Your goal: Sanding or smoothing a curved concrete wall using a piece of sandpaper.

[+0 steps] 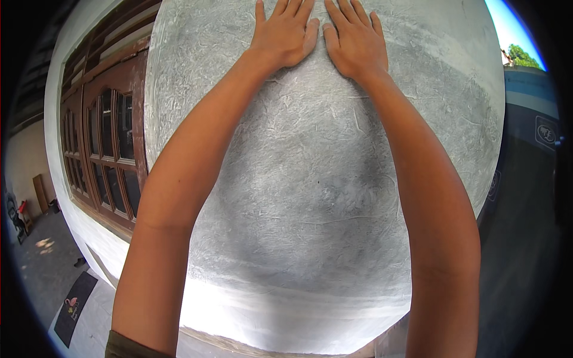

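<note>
Both my arms reach up along a rough grey plastered wall with creases and trowel-like marks. My left hand lies palm down against the upper wall, its fingers spread and their tips near the picture's top edge. Beside it, a small gap away, my right hand rests flat on the same wall with its fingers apart. The two thumbs point toward each other without touching. Neither hand holds anything. My arms cast soft shadows on the plaster.
On the left is a brown wooden window frame with glass panes. A dark mat with a flamingo picture lies at lower left, and a wooden board leans farther back. A dark blue surface stands right of the wall.
</note>
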Demonstrator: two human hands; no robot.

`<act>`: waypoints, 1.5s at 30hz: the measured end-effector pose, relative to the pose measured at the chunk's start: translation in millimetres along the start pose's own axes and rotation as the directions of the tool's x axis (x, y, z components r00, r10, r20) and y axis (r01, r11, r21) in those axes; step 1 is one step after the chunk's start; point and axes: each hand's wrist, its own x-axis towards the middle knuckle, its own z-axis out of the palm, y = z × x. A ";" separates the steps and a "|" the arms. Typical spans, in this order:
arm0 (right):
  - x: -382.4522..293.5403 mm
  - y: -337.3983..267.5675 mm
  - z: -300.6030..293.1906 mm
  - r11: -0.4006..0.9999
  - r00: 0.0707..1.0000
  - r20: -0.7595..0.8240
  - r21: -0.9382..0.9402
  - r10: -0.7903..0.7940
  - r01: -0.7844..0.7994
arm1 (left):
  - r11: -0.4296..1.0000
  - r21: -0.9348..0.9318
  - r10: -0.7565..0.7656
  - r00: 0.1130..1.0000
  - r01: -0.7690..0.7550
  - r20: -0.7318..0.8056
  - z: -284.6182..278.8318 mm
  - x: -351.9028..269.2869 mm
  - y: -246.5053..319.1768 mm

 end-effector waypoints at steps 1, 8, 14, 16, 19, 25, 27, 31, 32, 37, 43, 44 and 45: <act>0.4 -0.3 0.8 1.000 1.000 -0.006 0.008 -0.010 0.010 | 1.000 -0.004 -0.029 1.000 0.029 -0.010 -1.2 7.0 -2.5; -6.4 12.6 3.3 1.000 0.999 -0.037 -0.001 -0.020 0.020 | 0.999 -0.015 -0.045 0.998 0.046 0.052 17.4 -30.4 19.8; -2.9 6.0 2.4 0.999 1.000 0.001 0.030 -0.016 0.016 | 0.997 0.005 -0.071 0.997 0.071 -0.002 3.6 14.1 9.3; -3.4 6.9 3.9 1.000 0.999 -0.030 0.018 -0.017 0.017 | 0.997 0.016 -0.081 0.997 0.081 -0.001 24.4 0.2 4.9; -1.8 9.2 3.9 1.000 0.999 -0.040 0.013 -0.022 0.022 | 0.953 0.065 0.276 0.762 -0.295 -0.586 60.8 -30.0 -0.3; -3.4 3.7 -0.8 0.998 1.000 -0.009 0.056 0.001 -0.001 | 0.997 0.003 -0.076 0.995 0.076 -0.069 5.6 17.4 7.1; -4.3 7.8 0.2 0.999 1.000 -0.020 0.054 0.006 -0.005 | 0.995 -0.005 -0.100 0.995 0.100 -0.031 12.3 5.2 15.0; -5.4 9.1 3.3 0.999 0.999 -0.052 0.046 -0.006 0.008 | 0.998 0.019 0.060 0.941 -0.057 -0.334 53.1 -33.4 12.6; -5.2 11.1 3.7 0.999 0.998 -0.056 0.043 -0.004 0.006 | 0.998 0.019 0.065 0.940 -0.062 -0.336 47.6 -21.6 11.0; -3.8 6.0 3.2 0.996 0.998 -0.055 0.087 -0.013 0.018 | 0.997 -0.008 -0.079 0.996 0.078 -0.035 1.1 18.9 5.2; -7.9 11.4 5.8 1.000 0.998 -0.060 -0.023 -0.021 0.020 | 0.997 0.038 0.069 0.960 -0.061 -0.271 45.5 -36.2 13.3; -5.9 11.3 5.2 0.999 0.998 -0.064 -0.027 -0.022 0.020 | 0.997 0.038 0.073 0.958 -0.065 -0.276 38.5 -20.3 10.4; -4.7 6.8 4.3 1.000 0.998 -0.060 0.027 -0.013 0.015 | 1.000 0.027 0.002 0.989 0.002 -0.148 20.8 2.1 6.5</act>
